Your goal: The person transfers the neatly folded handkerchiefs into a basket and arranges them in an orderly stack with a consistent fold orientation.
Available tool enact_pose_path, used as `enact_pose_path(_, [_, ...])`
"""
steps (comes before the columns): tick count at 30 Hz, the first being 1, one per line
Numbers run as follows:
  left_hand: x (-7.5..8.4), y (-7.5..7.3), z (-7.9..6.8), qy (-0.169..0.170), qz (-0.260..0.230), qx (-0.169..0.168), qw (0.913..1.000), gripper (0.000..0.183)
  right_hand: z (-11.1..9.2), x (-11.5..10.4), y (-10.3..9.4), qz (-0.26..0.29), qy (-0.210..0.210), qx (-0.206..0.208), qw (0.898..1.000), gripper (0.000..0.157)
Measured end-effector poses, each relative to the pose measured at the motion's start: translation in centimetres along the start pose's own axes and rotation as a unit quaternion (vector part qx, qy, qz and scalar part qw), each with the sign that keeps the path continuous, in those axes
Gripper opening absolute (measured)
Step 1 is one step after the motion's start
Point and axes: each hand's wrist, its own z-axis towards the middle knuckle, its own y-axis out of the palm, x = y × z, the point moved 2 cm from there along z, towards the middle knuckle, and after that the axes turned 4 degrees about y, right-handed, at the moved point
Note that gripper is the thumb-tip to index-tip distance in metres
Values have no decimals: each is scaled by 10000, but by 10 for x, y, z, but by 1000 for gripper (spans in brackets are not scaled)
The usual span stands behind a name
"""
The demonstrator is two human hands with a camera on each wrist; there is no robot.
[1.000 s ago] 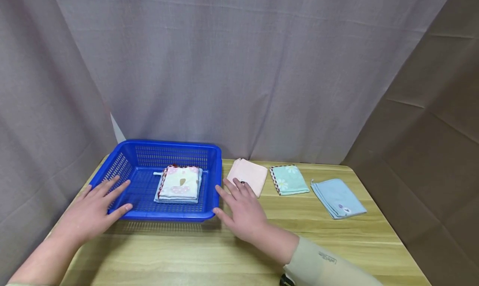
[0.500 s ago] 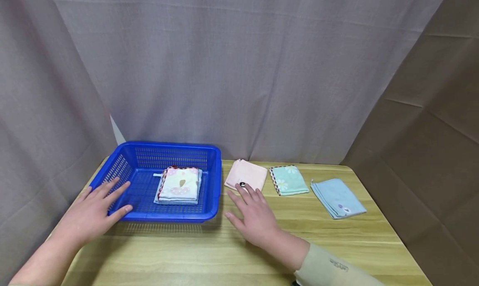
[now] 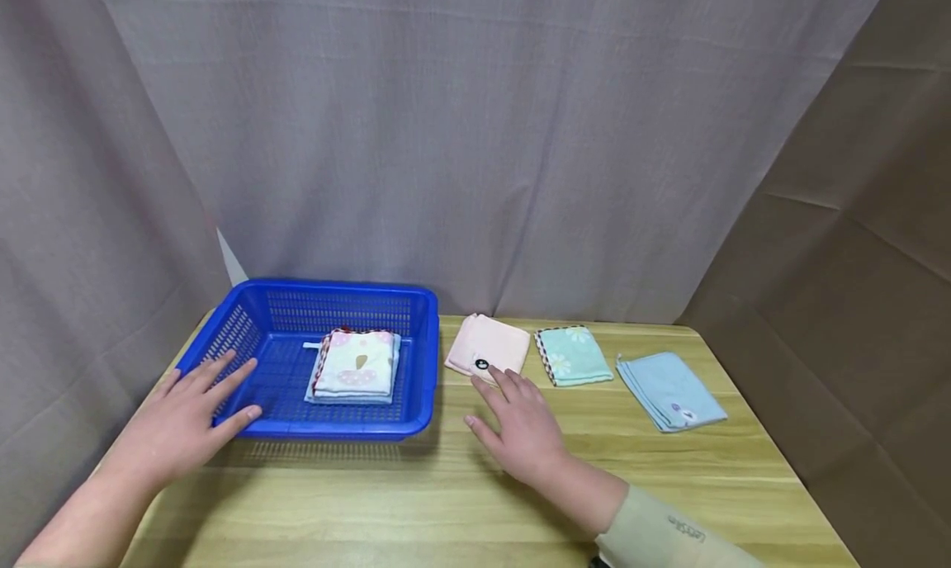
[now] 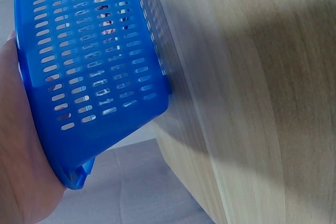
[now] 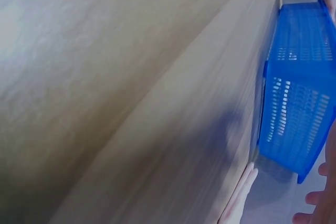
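A blue plastic basket (image 3: 342, 428) stands on the left of the table, holding a small stack of folded towels with a white printed towel (image 3: 358, 363) on top. My left hand (image 3: 182, 423) lies at its left front corner, fingers spread and straight over the rim; the left wrist view shows the hand (image 4: 23, 156) along the basket's (image 4: 89, 66) edge. My right hand (image 3: 523, 428), fingers loosely extended and holding nothing, is over the table right of the basket. Its fingertips are just in front of a folded pink towel (image 3: 494, 341); whether they touch it, I cannot tell.
To the right lie a folded mint green towel (image 3: 578, 360) with white flowers and a folded light blue towel (image 3: 669, 390). A grey curtain (image 3: 416, 139) hangs behind the wooden table (image 3: 357, 502), and a brown panel (image 3: 854, 304) bounds the right side.
My right hand has moved right, away from the basket's right front corner, uncovering more of the pink towel. My left hand, the basket and the towels have stayed put.
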Motion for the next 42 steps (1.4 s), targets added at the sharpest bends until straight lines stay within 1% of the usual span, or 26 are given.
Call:
enact_pose_path(6, [0,1,0,29,17,33,10000,71,1,9,-1,-28,161,-3,9999,63])
enact_pose_path(14, [-1,0,-1,17,38,18,10000,71,5,20,-3,57,398,69,9992,59])
enact_pose_path(22, [-1,1,0,-4,55,-26,10000,71,14,31,-1,162,715,147,9972,58])
enact_pose_path(27, [-1,1,0,16,65,-11,10000,71,22,38,4,159,912,221,9955,57])
enact_pose_path(34, [-1,1,0,40,80,26,10000,71,33,48,12,185,1336,55,9908,62])
enact_pose_path(38, [-1,1,0,39,86,32,10000,70,40,53,16,162,1513,-70,9883,66])
enact_pose_path(42, [-1,2,0,29,81,35,10000,70,45,56,18,142,1624,-84,9866,67])
